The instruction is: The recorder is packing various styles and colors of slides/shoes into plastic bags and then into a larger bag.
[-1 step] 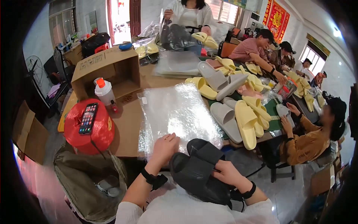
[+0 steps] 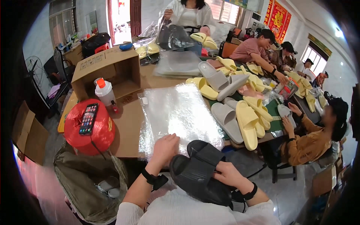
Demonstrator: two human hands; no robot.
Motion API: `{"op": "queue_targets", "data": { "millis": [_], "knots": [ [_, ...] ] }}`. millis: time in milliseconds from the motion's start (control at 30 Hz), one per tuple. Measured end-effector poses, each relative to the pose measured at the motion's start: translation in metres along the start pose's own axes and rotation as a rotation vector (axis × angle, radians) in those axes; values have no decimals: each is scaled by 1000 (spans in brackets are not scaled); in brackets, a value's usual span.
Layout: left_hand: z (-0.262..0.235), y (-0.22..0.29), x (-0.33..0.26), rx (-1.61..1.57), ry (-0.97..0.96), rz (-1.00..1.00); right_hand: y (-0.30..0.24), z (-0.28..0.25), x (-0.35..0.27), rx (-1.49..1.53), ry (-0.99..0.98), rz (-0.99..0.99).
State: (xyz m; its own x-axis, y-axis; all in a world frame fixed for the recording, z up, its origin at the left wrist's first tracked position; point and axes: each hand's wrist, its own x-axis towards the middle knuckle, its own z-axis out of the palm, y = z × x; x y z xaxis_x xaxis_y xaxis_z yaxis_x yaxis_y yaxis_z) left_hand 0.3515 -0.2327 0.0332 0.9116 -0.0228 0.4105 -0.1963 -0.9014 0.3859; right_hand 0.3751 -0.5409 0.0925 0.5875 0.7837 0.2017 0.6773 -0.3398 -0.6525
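A pair of black slide slippers is gripped in my right hand, its fingers wrapped at the edge under the strap. The slippers are held against each other above my lap, before the table's edge. My left hand lies at the near edge of a stack of clear plastic bags, fingers pressed together on the film. What its fingertips pinch is partly hidden by the hand itself. To the right of the bags, grey slippers and yellow slippers are piled on the table.
At the left stand a red twine roll with a phone on it, a white bottle and an open cardboard box. A dark fabric sack hangs below. Co-workers sit at right; one person stands opposite.
The person opposite has shifted a dark bag and yellow slippers slightly. My hands and the black slippers have barely moved.
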Motion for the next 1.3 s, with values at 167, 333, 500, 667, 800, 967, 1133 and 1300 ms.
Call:
{"op": "queue_targets", "data": {
  "millis": [167, 333, 500, 667, 800, 967, 1133, 1300],
  "knots": [
    [-16, 8, 8, -205, 79, -206, -6, -3, 2, -65, -29, -34],
    [-41, 30, 10, -224, -3, -19, -8, -2, 18, -314, 85, 65],
    [-49, 53, 6, -195, -75, 132, -4, 19, 64, -391, 125, 6],
    [-53, 53, 15, -277, -38, 214, 47, 59, 138, -334, 296, -71],
    [-64, 55, 16, -335, -105, 211, 54, 78, 195, -412, 247, -216],
    [-78, 48, 10, -359, -119, 239, 36, 100, 256, -261, 458, 23],
    [-84, 27, -2, -98, 65, 188, 47, 94, 272, -230, 504, 219],
    [-67, -2, -41, -135, 133, -304, 22, 82, 190, -285, 390, -310]
  ]
}}
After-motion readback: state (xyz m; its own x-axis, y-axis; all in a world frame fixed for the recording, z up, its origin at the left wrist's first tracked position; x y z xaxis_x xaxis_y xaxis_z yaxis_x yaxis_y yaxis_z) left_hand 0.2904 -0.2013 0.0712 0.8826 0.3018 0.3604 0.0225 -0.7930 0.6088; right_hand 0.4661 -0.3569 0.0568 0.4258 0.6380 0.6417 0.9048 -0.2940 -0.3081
